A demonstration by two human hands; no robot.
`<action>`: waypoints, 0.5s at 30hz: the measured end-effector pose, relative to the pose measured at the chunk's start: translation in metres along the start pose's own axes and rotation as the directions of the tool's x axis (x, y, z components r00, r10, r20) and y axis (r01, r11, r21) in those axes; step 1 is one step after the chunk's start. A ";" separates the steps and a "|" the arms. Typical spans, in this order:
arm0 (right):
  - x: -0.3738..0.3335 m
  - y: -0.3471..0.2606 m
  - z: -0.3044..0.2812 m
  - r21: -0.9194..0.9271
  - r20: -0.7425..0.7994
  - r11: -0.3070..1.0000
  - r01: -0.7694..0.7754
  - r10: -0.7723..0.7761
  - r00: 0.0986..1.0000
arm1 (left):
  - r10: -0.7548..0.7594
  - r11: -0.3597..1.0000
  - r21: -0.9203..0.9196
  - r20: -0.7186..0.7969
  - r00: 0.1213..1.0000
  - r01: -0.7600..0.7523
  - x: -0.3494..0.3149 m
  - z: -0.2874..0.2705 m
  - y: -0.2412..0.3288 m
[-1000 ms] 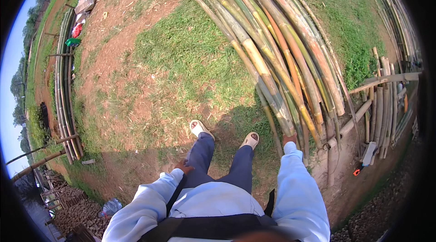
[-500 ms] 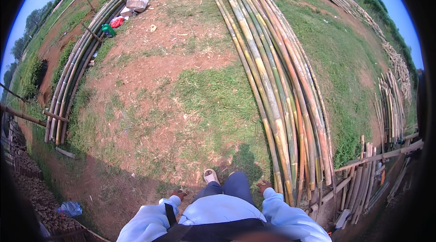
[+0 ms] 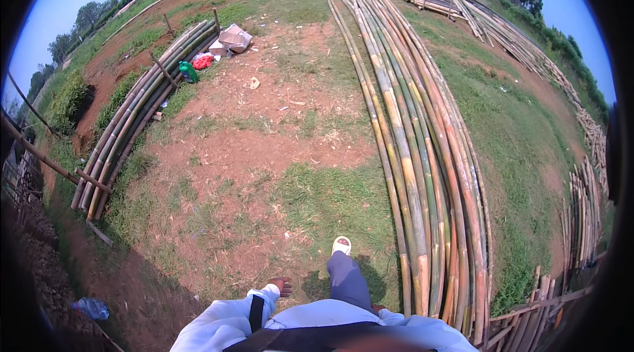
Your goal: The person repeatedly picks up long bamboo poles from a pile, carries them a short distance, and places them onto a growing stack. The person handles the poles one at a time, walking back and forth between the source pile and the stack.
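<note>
Low in the head view, the left hand [image 3: 282, 285] shows at the end of a pale blue sleeve, fingers curled loosely together, holding nothing and touching nothing. Only a sliver of the right hand [image 3: 378, 309] is visible past the other sleeve, just beside the dark trouser leg; I cannot tell whether it is spread or closed.

Ahead of the left hand and slightly to its right, a foot in a pale sandal [image 3: 341, 245] stands on a patch of grass [image 3: 323, 200]. Just to the right of the right hand lie the butt ends of a long bundle of bamboo poles [image 3: 422, 174], laid side by side on the ground and running far away from the person; the poles are green, yellow and orange-brown. The right hand is near the closest pole, but contact cannot be confirmed.

Well to the left of the left hand, a second, smaller stack of poles [image 3: 132, 114] rests against short stakes along a bank. Beyond its far end sit a cardboard box [image 3: 232, 38], a red item and a green bottle [image 3: 188, 72]. Further pole stacks [image 3: 584, 207] lie far to the right. Low to the left, a blue plastic bag [image 3: 92, 307] lies on bare earth.
</note>
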State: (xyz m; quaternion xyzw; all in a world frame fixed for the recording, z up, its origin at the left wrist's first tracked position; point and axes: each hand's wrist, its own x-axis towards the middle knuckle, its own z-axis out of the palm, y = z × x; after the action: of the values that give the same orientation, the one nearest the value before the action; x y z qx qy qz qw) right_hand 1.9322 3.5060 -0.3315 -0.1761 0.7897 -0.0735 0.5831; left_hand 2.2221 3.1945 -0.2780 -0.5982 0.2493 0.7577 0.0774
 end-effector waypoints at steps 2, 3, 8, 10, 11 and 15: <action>0.012 -0.043 -0.033 0.190 0.060 0.982 0.016 -0.028 0.998 | 0.167 0.986 -0.024 0.097 0.981 -0.166 0.028 -0.009 0.062; 0.012 -0.067 -0.048 0.331 0.095 0.943 0.019 -0.054 0.994 | 0.150 0.956 -0.294 0.512 0.846 0.008 0.037 -0.011 0.093; -0.033 -0.187 -0.158 0.759 0.292 0.631 -0.161 -0.109 0.950 | 0.270 0.956 -0.187 0.272 0.923 -0.225 0.007 0.029 0.193; -0.053 -0.224 -0.217 0.780 0.368 0.564 -0.271 -0.063 0.928 | 0.322 0.932 0.205 -0.088 0.943 -0.300 -0.014 0.060 0.213; -0.058 -0.242 -0.245 0.815 0.381 0.515 -0.267 -0.129 0.915 | 0.378 0.874 0.394 -0.186 0.907 -0.284 -0.024 0.070 0.220; -0.034 -0.312 -0.331 0.836 0.253 0.539 -0.099 -0.220 0.942 | 0.319 0.750 0.660 -0.421 0.849 0.046 -0.028 0.082 0.250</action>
State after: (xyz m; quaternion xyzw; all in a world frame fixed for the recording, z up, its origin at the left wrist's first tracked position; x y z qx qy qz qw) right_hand 1.6876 3.1996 -0.0987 0.0877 0.5417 -0.4325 0.7154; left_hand 2.0550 3.0218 -0.1675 -0.6912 0.5512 0.4418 0.1525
